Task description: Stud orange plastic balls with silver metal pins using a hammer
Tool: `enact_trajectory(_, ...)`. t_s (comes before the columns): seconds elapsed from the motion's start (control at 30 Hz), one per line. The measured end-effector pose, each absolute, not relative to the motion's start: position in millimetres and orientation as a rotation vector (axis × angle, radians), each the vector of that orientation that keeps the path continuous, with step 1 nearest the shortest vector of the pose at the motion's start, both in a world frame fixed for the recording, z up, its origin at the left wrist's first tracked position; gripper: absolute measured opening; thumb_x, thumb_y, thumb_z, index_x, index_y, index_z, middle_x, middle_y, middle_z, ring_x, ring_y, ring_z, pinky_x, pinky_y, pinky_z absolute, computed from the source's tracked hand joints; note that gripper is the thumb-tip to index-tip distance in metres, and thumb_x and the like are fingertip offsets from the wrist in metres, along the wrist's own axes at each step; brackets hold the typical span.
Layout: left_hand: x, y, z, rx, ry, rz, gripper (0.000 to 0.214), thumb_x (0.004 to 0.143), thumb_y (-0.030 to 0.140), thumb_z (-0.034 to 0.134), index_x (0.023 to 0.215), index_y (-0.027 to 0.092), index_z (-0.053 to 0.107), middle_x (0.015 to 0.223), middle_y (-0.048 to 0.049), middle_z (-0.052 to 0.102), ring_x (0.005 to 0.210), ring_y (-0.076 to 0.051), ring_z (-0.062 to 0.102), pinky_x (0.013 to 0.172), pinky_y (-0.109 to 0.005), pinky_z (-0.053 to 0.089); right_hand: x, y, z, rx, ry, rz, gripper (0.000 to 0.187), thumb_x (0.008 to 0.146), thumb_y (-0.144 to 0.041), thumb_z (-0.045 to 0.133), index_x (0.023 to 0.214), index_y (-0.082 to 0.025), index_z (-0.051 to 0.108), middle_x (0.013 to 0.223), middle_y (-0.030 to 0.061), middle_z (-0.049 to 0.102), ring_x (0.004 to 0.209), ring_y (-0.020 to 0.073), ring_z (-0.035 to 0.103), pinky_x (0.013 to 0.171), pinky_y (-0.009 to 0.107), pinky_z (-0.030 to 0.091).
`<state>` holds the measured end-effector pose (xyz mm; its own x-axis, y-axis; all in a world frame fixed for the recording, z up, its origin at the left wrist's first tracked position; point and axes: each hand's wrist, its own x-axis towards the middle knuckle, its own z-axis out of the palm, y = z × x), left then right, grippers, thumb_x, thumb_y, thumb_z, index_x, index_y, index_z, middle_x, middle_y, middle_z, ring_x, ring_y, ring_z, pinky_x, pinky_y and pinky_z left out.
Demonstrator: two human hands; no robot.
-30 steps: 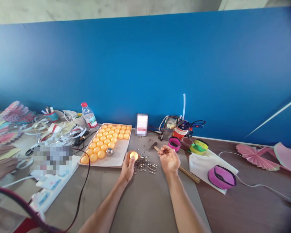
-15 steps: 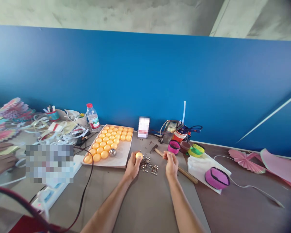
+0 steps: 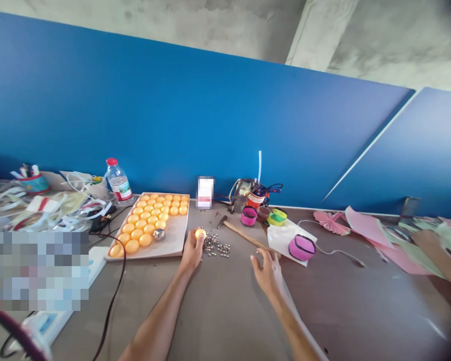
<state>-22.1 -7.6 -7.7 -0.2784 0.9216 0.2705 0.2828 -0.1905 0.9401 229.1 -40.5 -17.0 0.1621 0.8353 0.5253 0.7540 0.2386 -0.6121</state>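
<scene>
My left hand [image 3: 191, 254] is closed round an orange ping-pong ball [image 3: 200, 234], holding it upright between thumb and fingers just above the table. Right beside it lies a loose pile of small shiny metal pieces [image 3: 215, 245]. My right hand [image 3: 269, 272] is open, thumb and fingers apart, at the butt end of a hammer [image 3: 244, 236] with a wooden handle. Whether the fingers touch the handle I cannot tell. Left of my hands, a shallow white tray [image 3: 175, 244] holds rows of orange balls [image 3: 137, 234] and one silvery ball [image 3: 159, 234].
A water bottle [image 3: 119, 183], tangled white strips [image 3: 48, 205] and a power strip [image 3: 60, 313] lie left. Behind the hammer stand a pink container [image 3: 249, 216] and a green-yellow one [image 3: 276, 216]. Another pink one [image 3: 302, 248] sits right. A co-worker's hand [image 3: 430, 243] is among papers.
My view has swung right. My right hand has gone from pinched fingers over the hammer handle to spread fingers at its end. My left hand still holds the ball.
</scene>
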Motion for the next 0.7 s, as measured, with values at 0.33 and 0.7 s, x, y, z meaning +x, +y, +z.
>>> enact_trajectory(0.33, -24, -9, -6, 1.398, 1.530, 1.474, 0.047, 0.081, 0.053, 0.040, 0.108, 0.015, 0.051, 0.101, -0.0103, 0.060, 0.099, -0.022, 0.054, 0.090, -0.036, 0.039, 189, -32, -40, -1.684, -1.811, 0.151, 0.050, 0.080, -0.040, 0.046, 0.119, -0.010, 0.049, 0.127, 0.0219, 0.045, 0.119, 0.0341, 0.042, 0.093, 0.048, 0.037)
enact_trajectory(0.7, -24, -6, -8, 1.402, 1.552, 1.496, 0.045, 0.082, 0.053, 0.038, 0.104, 0.016, 0.052, 0.099, -0.0094, 0.060, 0.094, -0.021, 0.056, 0.087, -0.035, 0.042, 119, -26, -31, -1.509, -1.938, 0.391, 0.064, 0.087, -0.053, 0.028, 0.132, -0.009, 0.040, 0.137, 0.0185, 0.037, 0.129, 0.0301, 0.030, 0.102, 0.045, 0.031)
